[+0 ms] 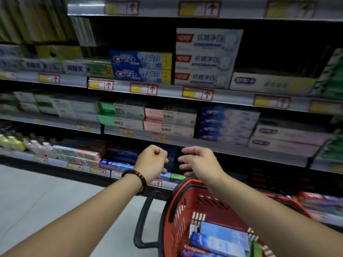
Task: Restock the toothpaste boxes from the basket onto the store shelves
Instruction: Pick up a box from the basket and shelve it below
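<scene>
**Item:** blue-and-white cardboard toothpaste boxes (222, 236), lying flat and stacked in the bottom of the red slotted plastic basket (178, 219) with a black loop handle (143, 219). The basket is sitting at lower right, under the person's right forearm.

**Handling (judgement):** light, stiff along the length, and glossy enough to be slipping in a loose hold. The corners and end flaps are probably crushing easily. Taking hold across the two long narrow sides near the middle is looking safest, one or two boxes at a time.

**Hands:** the left hand (151, 161), wearing a dark beaded bracelet (141, 179), is hovering loosely clenched and holding nothing. The right hand (199, 162) is hanging released, fingers relaxed and pointing left, also carrying nothing. Both are sitting before a dark gap low in the grey metal store shelves (232, 147).

**Obscured:**
- The right forearm is covering part of the basket.
- The frame edge is cutting off the lowest boxes, so no count is showing.
- The gap behind the hands is too dark to read.
- Blur is smearing the labels; the red lettering on the bottom box possibly reads Colgate.
</scene>
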### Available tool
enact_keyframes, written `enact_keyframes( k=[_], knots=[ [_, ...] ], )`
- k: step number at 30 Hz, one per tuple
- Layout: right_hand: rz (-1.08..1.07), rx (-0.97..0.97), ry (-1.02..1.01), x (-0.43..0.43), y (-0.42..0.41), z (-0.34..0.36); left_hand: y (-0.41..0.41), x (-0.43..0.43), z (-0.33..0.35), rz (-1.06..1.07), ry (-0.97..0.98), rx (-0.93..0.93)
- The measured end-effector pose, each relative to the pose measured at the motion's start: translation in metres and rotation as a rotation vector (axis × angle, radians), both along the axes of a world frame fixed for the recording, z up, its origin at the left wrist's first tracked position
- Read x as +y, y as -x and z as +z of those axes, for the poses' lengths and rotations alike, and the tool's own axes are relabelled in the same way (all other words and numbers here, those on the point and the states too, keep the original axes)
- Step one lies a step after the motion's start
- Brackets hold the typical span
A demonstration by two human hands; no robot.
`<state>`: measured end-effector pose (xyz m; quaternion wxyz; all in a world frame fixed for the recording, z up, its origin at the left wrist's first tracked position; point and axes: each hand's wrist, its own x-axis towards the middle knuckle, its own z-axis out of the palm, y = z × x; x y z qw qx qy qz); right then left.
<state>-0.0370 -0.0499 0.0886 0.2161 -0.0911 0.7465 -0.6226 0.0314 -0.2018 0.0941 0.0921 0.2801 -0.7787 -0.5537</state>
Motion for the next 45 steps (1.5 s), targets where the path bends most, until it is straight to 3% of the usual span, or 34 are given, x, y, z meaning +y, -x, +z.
enact_keyframes(
  k=[15, 22, 30, 37, 45],
  knots=[
    [-0.125, -0.018, 0.028, 0.165, -0.046, -0.012, -0.037, 0.13, -0.027, -0.171, -0.175, -0.059],
    [-0.173, -0.038, -0.003, 0.213, -0.053, -0.036, -0.039, 0.16, -0.056, -0.224, -0.104, -0.119],
    [-0.208, -0.089, -0.03, 0.247, -0.051, -0.075, -0.033, 0.163, -0.093, -0.253, -0.075, -0.211],
    [-0.253, -0.191, -0.074, 0.259, -0.046, -0.105, -0.029, 0.159, -0.128, -0.328, 0.068, -0.337],
    [-0.27, -0.269, -0.114, 0.254, -0.04, -0.139, -0.021, 0.182, -0.147, -0.385, 0.045, -0.383]
  ],
)
